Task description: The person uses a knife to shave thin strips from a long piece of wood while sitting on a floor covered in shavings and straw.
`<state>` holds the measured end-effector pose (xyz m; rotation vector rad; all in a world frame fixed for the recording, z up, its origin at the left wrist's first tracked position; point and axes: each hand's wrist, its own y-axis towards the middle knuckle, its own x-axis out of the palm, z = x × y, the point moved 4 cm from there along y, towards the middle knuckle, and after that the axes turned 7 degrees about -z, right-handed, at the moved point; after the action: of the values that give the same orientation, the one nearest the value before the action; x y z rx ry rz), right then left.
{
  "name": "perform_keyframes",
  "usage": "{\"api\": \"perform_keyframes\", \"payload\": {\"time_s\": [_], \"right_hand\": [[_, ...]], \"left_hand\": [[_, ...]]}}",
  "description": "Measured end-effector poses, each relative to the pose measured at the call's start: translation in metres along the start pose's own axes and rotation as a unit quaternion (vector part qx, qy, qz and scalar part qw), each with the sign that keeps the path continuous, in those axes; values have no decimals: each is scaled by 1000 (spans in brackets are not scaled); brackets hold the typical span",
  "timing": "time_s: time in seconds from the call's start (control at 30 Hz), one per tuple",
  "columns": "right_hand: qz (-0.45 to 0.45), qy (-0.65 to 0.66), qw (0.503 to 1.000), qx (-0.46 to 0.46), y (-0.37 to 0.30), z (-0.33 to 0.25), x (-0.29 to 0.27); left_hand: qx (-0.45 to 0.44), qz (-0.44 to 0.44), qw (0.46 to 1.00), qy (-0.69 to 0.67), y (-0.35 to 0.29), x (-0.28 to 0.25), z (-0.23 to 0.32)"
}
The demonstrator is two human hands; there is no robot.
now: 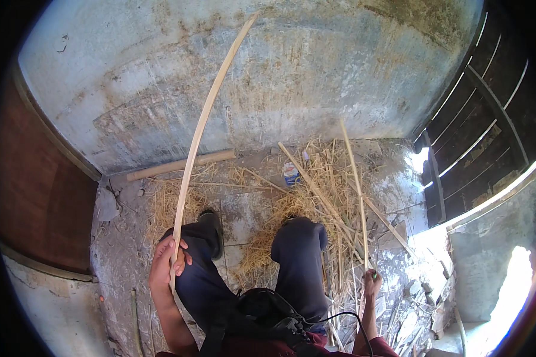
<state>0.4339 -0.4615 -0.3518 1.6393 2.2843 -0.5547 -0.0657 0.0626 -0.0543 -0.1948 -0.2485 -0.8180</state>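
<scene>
My left hand [168,262] is closed around the lower part of a long, pale bamboo strip [203,113]. The strip rises past my knee and curves to the right at its top, in front of the wall. At the right, my right hand [372,282] is closed at the lower end of a thinner bamboo strip [356,178], which stands up steeply over the shavings. A small green spot shows at the fingers of that hand; what it belongs to is too small to tell.
Curly bamboo shavings [259,250] and loose strips [318,190] litter the floor around my legs. A bamboo pole [181,165] lies along the foot of the stained wall [292,77]. A blue-and-white packet [291,174] lies among the shavings. A brown door [47,190] stands left, dark slats [476,125] right.
</scene>
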Motion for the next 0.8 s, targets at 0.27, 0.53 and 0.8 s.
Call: {"api": "perform_keyframes", "payload": {"time_s": [0.27, 0.53, 0.8], "right_hand": [[125, -210, 967, -75, 15, -27, -11], [27, -162, 986, -17, 10, -35, -15], [-8, 204, 978, 35, 23, -63, 8]], "left_hand": [[-10, 4, 1000, 18, 5, 8, 5], [-6, -11, 1000, 2, 3, 0, 1], [-4, -13, 1000, 6, -1, 0, 3]]}}
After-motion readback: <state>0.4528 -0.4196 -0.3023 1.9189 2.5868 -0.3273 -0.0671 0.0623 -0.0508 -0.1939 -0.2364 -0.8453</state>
